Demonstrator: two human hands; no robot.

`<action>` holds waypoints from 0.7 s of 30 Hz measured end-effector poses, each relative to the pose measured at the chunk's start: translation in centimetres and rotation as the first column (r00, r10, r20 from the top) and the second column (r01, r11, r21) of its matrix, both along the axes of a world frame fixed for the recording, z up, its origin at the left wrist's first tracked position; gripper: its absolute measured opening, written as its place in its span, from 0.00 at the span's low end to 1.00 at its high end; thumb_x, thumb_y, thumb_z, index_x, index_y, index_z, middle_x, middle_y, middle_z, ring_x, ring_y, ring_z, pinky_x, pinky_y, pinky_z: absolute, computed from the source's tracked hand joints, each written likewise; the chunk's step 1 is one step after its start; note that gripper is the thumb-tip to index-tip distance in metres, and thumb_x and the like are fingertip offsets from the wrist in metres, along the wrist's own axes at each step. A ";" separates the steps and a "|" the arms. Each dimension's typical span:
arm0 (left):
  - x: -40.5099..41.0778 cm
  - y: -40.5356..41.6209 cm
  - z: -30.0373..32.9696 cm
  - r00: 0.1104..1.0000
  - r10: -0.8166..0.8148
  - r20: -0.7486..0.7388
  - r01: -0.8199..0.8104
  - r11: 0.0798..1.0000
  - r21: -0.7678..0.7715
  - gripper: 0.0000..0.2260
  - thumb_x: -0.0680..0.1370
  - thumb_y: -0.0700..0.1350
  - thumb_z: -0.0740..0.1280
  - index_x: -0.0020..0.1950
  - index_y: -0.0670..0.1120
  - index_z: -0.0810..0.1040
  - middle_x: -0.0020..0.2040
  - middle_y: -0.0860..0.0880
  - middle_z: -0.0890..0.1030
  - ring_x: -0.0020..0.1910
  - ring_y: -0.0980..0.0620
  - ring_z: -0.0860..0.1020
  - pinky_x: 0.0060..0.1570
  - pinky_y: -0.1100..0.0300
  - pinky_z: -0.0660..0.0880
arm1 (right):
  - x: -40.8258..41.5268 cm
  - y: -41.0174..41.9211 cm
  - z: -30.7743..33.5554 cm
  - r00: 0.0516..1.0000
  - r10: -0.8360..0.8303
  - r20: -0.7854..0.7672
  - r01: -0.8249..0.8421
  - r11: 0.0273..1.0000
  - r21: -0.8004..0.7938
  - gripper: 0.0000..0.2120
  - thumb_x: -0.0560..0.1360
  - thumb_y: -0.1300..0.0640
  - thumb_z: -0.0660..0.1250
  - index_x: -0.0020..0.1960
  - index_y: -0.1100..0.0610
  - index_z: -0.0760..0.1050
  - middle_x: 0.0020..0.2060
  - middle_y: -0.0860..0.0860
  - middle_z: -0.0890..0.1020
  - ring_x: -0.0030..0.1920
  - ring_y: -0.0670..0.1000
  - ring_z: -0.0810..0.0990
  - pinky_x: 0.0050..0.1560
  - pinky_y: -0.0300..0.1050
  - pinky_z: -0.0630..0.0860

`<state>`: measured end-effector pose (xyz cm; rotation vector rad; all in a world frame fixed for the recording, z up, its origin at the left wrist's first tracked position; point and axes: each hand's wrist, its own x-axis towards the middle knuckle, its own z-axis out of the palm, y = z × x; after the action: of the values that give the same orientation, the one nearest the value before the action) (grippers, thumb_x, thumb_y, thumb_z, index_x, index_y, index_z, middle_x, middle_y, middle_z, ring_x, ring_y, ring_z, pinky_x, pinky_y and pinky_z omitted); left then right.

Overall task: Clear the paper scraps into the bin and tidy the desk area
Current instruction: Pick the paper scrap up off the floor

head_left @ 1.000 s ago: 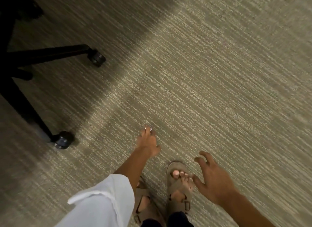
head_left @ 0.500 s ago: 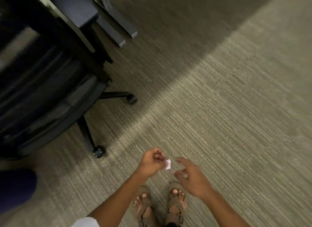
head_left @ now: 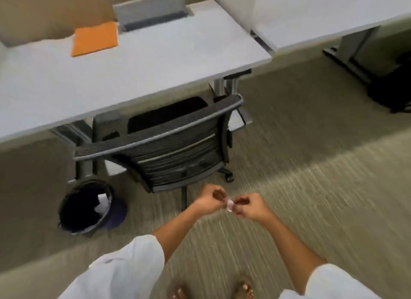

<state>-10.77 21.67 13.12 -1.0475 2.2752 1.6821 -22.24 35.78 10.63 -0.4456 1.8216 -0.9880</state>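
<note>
A small white paper scrap point(head_left: 230, 204) is pinched between my left hand point(head_left: 211, 198) and my right hand point(head_left: 250, 206), which meet in front of me above the carpet. Both hands have fingers closed on the scrap. A round black bin point(head_left: 73, 221) with a dark liner stands on the floor to the left, beside the desk leg; white paper point(head_left: 102, 202) shows inside it. The grey desk point(head_left: 155, 60) lies beyond, with an orange folder point(head_left: 95, 39) on its top.
A black mesh office chair point(head_left: 169, 147) is pushed under the desk, its back toward me, between my hands and the desk. A second desk point(head_left: 322, 16) stands at the right with a dark object point(head_left: 391, 92) under it. Open carpet lies right of the chair.
The view has lifted from the floor to the desk, chair and bin. My left hand picked the scrap off the carpet, and my right hand has now closed on it too.
</note>
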 end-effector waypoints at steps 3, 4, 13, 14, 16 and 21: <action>4.8 -1.9 3.1 0.998 0.052 0.039 -0.050 0.998 -0.046 0.05 0.73 0.42 0.77 0.42 0.42 0.83 0.37 0.48 0.80 0.34 0.57 0.76 0.36 0.62 0.73 | 2.4 -3.8 3.6 0.989 0.142 0.030 -0.142 0.990 0.017 0.06 0.70 0.64 0.78 0.40 0.59 0.81 0.28 0.51 0.84 0.26 0.45 0.81 0.28 0.38 0.79; 6.7 -2.7 3.9 0.994 0.083 0.064 -0.081 0.996 -0.039 0.06 0.73 0.44 0.77 0.40 0.44 0.83 0.35 0.49 0.80 0.32 0.58 0.77 0.35 0.61 0.75 | 3.4 -5.1 4.7 0.981 0.192 0.039 -0.193 0.981 0.017 0.07 0.69 0.66 0.78 0.40 0.60 0.80 0.28 0.51 0.84 0.26 0.45 0.82 0.29 0.39 0.79; 22.5 -10.1 9.4 0.904 0.427 0.038 -0.428 0.902 0.050 0.05 0.73 0.37 0.77 0.41 0.41 0.82 0.30 0.49 0.80 0.24 0.60 0.77 0.25 0.67 0.73 | 16.8 -17.4 11.0 0.889 0.441 0.126 -0.448 0.894 0.025 0.07 0.74 0.70 0.72 0.45 0.61 0.77 0.33 0.55 0.84 0.29 0.45 0.83 0.31 0.37 0.80; 24.4 -10.7 10.0 0.890 0.456 0.024 -0.456 0.888 0.055 0.06 0.73 0.36 0.76 0.39 0.43 0.81 0.29 0.49 0.80 0.23 0.60 0.77 0.25 0.66 0.73 | 18.6 -18.5 11.5 0.874 0.470 0.128 -0.476 0.879 0.020 0.06 0.74 0.70 0.72 0.46 0.61 0.78 0.35 0.56 0.84 0.31 0.46 0.84 0.33 0.37 0.81; 28.6 -11.9 11.1 0.846 0.533 -0.013 -0.530 0.844 0.076 0.09 0.74 0.33 0.75 0.37 0.44 0.80 0.28 0.47 0.80 0.23 0.58 0.77 0.26 0.64 0.74 | 22.4 -20.7 12.5 0.848 0.516 0.119 -0.521 0.853 0.011 0.06 0.74 0.69 0.72 0.49 0.62 0.80 0.38 0.57 0.85 0.34 0.47 0.85 0.37 0.39 0.82; 37.9 -14.7 12.7 0.701 0.713 -0.036 -0.703 0.698 0.137 0.05 0.73 0.34 0.75 0.43 0.37 0.80 0.30 0.42 0.80 0.22 0.55 0.77 0.24 0.64 0.74 | 31.6 -26.0 15.3 0.798 0.598 0.076 -0.597 0.801 -0.037 0.07 0.74 0.68 0.72 0.53 0.66 0.82 0.39 0.58 0.85 0.35 0.48 0.84 0.38 0.40 0.81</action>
<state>27.16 6.92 25.78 -2.0523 1.8749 2.0973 9.34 9.80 25.90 -0.9088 1.4475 -0.5590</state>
